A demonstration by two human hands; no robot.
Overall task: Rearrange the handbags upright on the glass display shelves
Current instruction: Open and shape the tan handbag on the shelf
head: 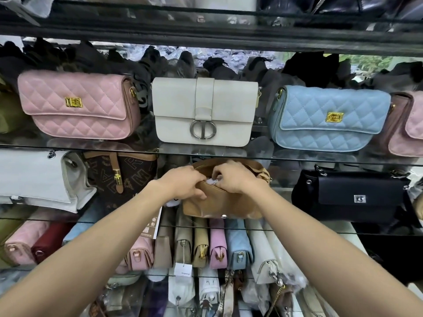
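**Both hands at the mouth of a tan bag, middle shelf**

Head view: the tan handbag [212, 205] sits on the middle glass shelf [377, 232], between a brown monogram bag [123, 177] and a black flap bag [352, 197]. The left hand [185, 184] has its grip clenched on the bag's top edge; the right hand [233, 177] pinches at the opening, where white stuffing [214, 181] shows. On the shelf above stand a pink quilted bag [77, 106], a white bag [203, 110] and a blue quilted bag [329, 117], all upright.

Both hands cover the tan handbag's [212, 207] opening; right-edge pink bag [409, 126] cut off
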